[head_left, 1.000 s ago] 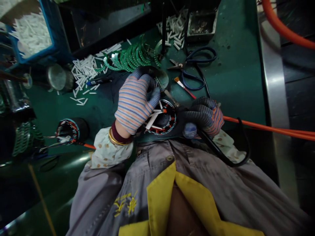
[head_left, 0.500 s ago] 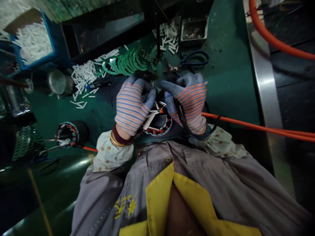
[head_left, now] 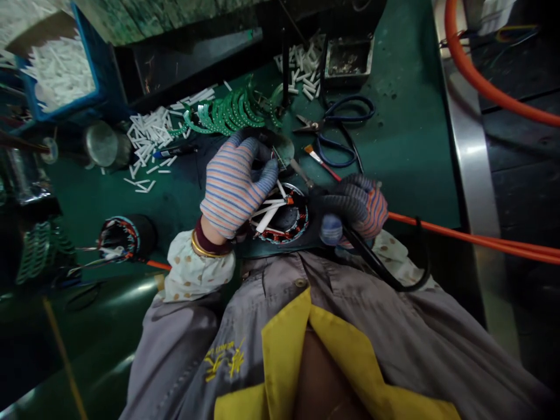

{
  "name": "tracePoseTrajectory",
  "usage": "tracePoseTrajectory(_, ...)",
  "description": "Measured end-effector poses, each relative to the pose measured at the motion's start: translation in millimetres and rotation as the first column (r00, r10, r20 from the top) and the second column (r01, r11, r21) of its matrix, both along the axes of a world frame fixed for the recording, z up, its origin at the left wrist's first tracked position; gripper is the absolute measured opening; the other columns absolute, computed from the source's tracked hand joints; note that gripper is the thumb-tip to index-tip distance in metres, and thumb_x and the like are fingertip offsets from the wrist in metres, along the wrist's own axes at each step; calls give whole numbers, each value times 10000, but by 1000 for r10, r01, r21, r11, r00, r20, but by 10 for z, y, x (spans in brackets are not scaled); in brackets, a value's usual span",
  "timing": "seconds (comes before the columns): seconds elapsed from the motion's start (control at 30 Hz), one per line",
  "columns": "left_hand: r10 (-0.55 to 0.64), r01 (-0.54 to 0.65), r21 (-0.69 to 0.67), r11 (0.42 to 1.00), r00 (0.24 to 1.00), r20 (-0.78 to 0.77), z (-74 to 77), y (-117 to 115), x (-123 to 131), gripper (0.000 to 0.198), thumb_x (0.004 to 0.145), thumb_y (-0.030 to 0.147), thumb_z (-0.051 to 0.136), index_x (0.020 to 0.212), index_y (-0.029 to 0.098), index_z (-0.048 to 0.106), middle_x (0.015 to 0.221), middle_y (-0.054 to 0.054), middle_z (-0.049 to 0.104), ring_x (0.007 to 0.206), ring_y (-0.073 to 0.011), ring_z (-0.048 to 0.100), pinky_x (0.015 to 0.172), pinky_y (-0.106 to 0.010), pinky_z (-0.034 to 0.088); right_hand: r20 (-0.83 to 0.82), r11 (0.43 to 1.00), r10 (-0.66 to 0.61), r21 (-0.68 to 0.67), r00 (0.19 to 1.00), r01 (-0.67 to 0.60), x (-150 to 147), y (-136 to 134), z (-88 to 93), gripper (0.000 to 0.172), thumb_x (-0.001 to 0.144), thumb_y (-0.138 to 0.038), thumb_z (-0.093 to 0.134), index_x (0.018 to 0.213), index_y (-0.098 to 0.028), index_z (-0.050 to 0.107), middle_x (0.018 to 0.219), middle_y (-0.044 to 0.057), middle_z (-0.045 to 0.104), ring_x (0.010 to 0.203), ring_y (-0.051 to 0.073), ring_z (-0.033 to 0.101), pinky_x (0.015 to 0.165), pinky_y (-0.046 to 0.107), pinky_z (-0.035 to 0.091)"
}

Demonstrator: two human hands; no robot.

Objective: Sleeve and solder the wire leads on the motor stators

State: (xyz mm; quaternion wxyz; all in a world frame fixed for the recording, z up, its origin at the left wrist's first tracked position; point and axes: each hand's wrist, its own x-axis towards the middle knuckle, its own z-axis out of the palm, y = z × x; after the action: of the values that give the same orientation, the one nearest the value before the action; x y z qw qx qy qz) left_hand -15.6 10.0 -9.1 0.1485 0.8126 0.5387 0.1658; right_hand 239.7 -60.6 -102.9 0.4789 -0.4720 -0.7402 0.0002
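A motor stator point(head_left: 301, 227) with orange-and-blue lacing round its windings lies in front of me, white sleeves point(head_left: 268, 217) sticking out of its top. At its upper left my left hand point(head_left: 238, 181), in a striped glove, has thumb and forefinger pinched on thin wire ends point(head_left: 273, 156). My right hand point(head_left: 361, 207) is closed round the dark handle of a soldering iron point(head_left: 301, 174). The iron's metal tip points up and left, just right of the wires and apart from them. Its black cord loops below my right wrist. A greyish haze hangs near the wires.
Dark-handled scissors point(head_left: 343, 111) and a red-handled brush point(head_left: 322, 162) lie beyond my right hand. Green curved strips point(head_left: 231, 111) and loose white tubes point(head_left: 149, 137) lie behind my left. A second stator point(head_left: 120, 239) stands left; orange cables point(head_left: 464, 233) run right.
My right hand has moved right and down, away from the wires, and the soldering iron now shows in it. The scissors and brush have come into view. My left hand has barely moved.
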Motion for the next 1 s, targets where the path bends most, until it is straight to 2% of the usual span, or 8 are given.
tracePoseTrajectory(0.1, -34, 33, -25, 999, 998, -48, 95, 44, -5, 127, 1189, 417, 728, 1145, 307, 774, 1196, -119, 833, 1159, -390, 794, 1040, -596, 704, 82, 985, 166, -62, 983, -161, 130, -74, 44, 330, 1183, -292, 653, 1066, -417, 936, 845, 11, 772, 881, 255, 706, 823, 409, 553)
tracePoseTrajectory(0.27, -16, 13, -31, 999, 994, -105, 251, 71, 55, 144, 1120, 391, 684, 1095, 338, 815, 1228, -143, 861, 1155, -444, 856, 1031, -658, 729, 127, 979, 180, -117, 975, -165, 188, -34, 14, 289, 1188, -429, 712, 1010, -410, 940, 802, 23, 743, 851, 265, 700, 819, 422, 545)
tracePoseTrajectory(0.43, 16, -22, -95, 995, 998, -63, 202, 86, 62, 178, 1098, 475, 707, 1144, 362, 837, 1274, -133, 871, 1226, -498, 828, 1100, -701, 678, 54, 953, 251, -192, 967, -236, 235, -76, -60, 195, 1144, -345, 769, 1111, -409, 950, 877, 25, 759, 890, 269, 704, 850, 422, 537)
tracePoseTrajectory(0.5, 5, -10, -95, 995, 999, -49, 159, 71, 53, 169, 1114, 485, 709, 1159, 367, 821, 1270, -131, 859, 1240, -494, 818, 1111, -680, 661, 48, 958, 201, -219, 978, -186, 197, -84, -57, 217, 1165, -413, 737, 1086, -391, 938, 850, 31, 735, 877, 267, 692, 848, 422, 542)
tracePoseTrajectory(0.57, -1, -1, -42, 999, 998, -56, 120, 40, 54, 129, 1154, 442, 699, 1169, 350, 789, 1264, -134, 837, 1238, -461, 818, 1107, -642, 662, -28, 988, 95, -123, 995, -98, 104, -33, -22, 366, 1213, -517, 630, 1059, -375, 930, 810, 42, 689, 852, 270, 666, 826, 424, 534)
tracePoseTrajectory(0.67, -3, 5, 29, 1000, 997, -80, 74, -5, 73, 79, 1192, 381, 734, 1171, 308, 752, 1263, -132, 815, 1217, -419, 808, 1087, -607, 666, -124, 1000, 15, -13, 992, -17, -82, 174, 102, 463, 1232, -551, 528, 1230, -367, 953, 891, 62, 699, 887, 289, 654, 875, 451, 543)
tracePoseTrajectory(0.83, 9, -8, 50, 999, 999, -32, 29, -26, 96, 104, 1198, 379, 709, 1173, 310, 782, 1264, -125, 824, 1222, -409, 792, 1077, -630, 684, 247, 937, 18, -342, 969, 69, -244, 468, 408, 395, 1153, -341, 725, 1497, -346, 919, 1184, 138, 817, 1090, 359, 721, 1038, 560, 603)
tracePoseTrajectory(1.0, 25, -28, 66, 997, 999, 42, -59, -7, 79, 133, 1179, 430, 710, 1104, 347, 782, 1317, -122, 823, 1249, -417, 772, 1082, -682, 687, 306, 882, 50, -460, 951, 102, -188, 426, 515, 368, 1216, -433, 739, 1538, -404, 915, 1315, 124, 831, 1239, 382, 747, 1103, 590, 630)
